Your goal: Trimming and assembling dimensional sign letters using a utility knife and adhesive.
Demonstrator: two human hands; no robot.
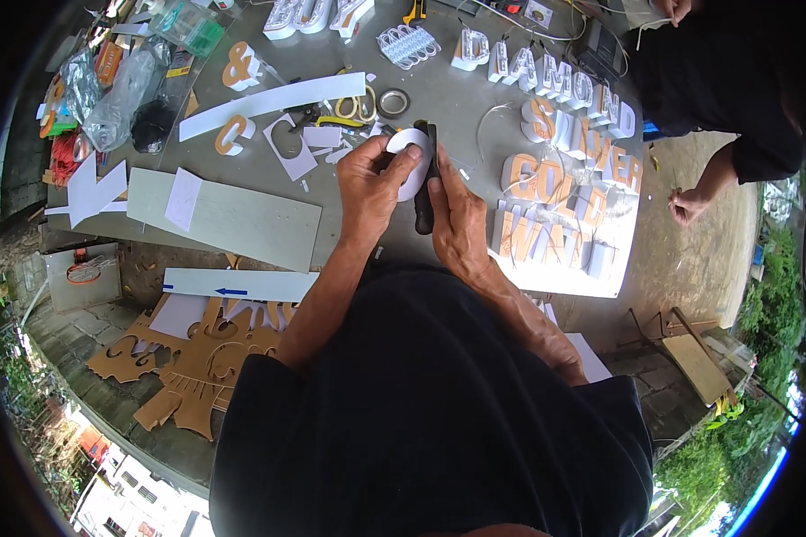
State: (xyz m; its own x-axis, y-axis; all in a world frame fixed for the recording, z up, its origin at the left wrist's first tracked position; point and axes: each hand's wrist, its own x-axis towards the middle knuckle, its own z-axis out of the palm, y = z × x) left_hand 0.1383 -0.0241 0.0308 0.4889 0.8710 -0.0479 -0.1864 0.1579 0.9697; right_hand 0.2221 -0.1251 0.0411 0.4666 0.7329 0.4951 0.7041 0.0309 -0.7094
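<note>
Hand (L) (368, 186) holds wht piece (411, 185), R (461, 220) blk tool (424, 215).

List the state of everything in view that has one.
left hand: closed on white piece
right hand: closed on black tool
white piece: held up, round-edged
black tool: held, beside white piece
scissors: lying down, open or shut unclear
tape roll: lying flat
cutout sheet: holed
clear bag: crumpled
grey board: lying flat
letters: set out in rows

Left hand (372, 183) covers part of white disc (405, 139). Right hand (461, 224) partly conceals black tool (424, 213). Upper frame edge truncates white letters (312, 21).
</note>
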